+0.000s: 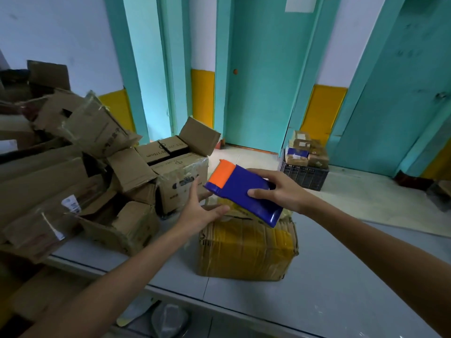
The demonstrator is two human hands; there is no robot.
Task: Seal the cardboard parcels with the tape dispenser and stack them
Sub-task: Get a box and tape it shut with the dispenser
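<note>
Many open cartons [136,223] crowd beside the parcel [246,250] and tape dispenser [244,191].

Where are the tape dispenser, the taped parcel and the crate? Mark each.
tape dispenser [244,189]: head view, blue body.
parcel [246,250]: head view, taped front side.
crate [303,178]: head view, dark front wall.

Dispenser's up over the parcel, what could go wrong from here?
1. The left hand sits right by the serrated cutter of the tape dispenser; a quick pull could nick it.
2. The parcel is crumpled on top and already taped, so new tape may wrinkle instead of sealing flat.
</note>
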